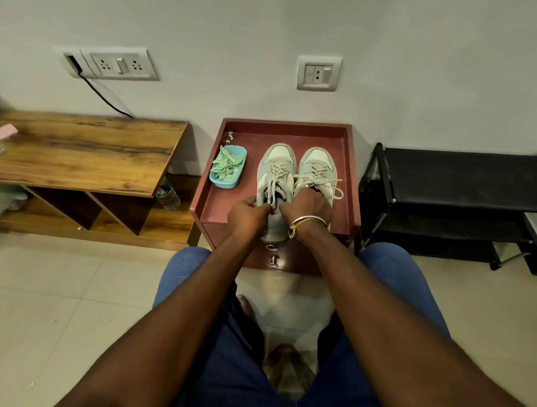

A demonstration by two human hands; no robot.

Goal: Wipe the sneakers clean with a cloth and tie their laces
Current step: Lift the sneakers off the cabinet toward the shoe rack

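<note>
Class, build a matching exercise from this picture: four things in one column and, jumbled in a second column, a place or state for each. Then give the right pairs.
Things:
1 blue tub
2 sneaker nearer the tub
3 black rack
4 wooden bench

Places or states:
a stands at picture right of the red table
b holds a crumpled green cloth
c stands at picture left of the red table
d its laces are held by the left hand and right hand

Pairs: 1-b, 2-d, 3-a, 4-c.
</note>
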